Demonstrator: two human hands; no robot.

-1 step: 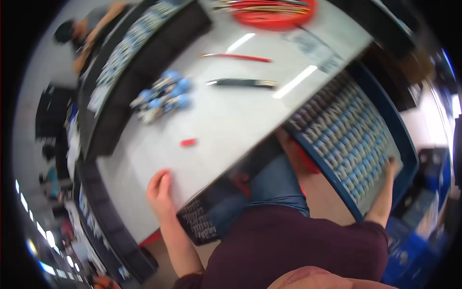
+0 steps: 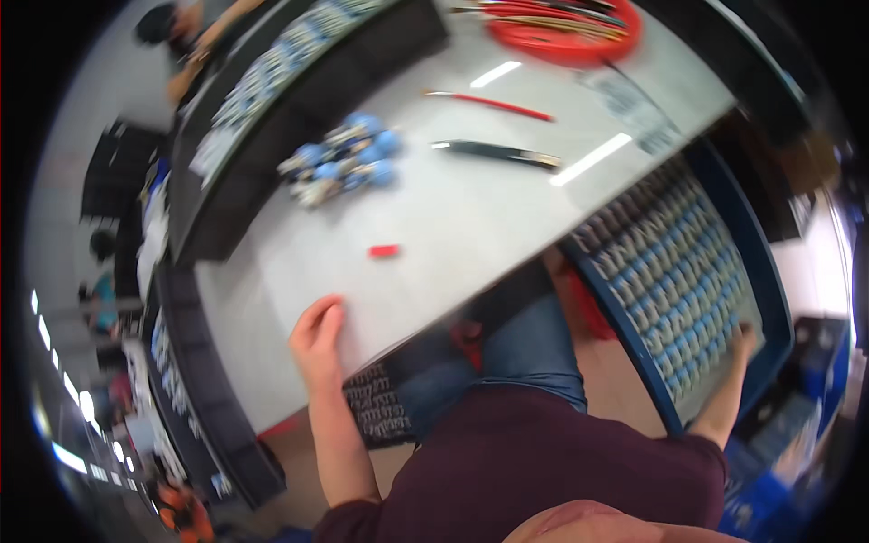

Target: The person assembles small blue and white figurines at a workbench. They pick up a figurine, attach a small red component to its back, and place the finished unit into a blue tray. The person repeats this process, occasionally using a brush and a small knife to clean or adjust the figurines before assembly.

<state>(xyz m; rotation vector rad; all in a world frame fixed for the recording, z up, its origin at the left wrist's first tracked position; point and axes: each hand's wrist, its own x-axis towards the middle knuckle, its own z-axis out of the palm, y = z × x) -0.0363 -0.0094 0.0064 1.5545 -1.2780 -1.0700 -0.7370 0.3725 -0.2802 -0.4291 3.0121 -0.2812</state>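
My left hand (image 2: 317, 335) rests at the near edge of the white table (image 2: 434, 281), its fingers loosely curled and nothing visible in them. A small red block (image 2: 384, 252) lies just beyond it. Farther off sits a heap of small blue-and-white figures (image 2: 344, 161). My right arm stretches out to the right, with my right hand (image 2: 743, 342) at the far right side of a dark blue tray (image 2: 625, 330). Rows of similar small blue-and-white pieces (image 2: 679, 281) fill that tray. Blur and distance hide what the right fingers hold, if anything.
On the table lie a red-handled brush (image 2: 502, 107) and a dark cutter knife (image 2: 498, 154). A red round dish (image 2: 561, 41) holds several brushes at the back. Dark shelf bins (image 2: 326, 109) line the left side. Another person (image 2: 195, 54) works beyond. Blue crates (image 2: 778, 471) stand at right.
The whole view has swung slightly, so the table and its things appear farther right. Both hands keep nearly the same places by the table edge and the tray.
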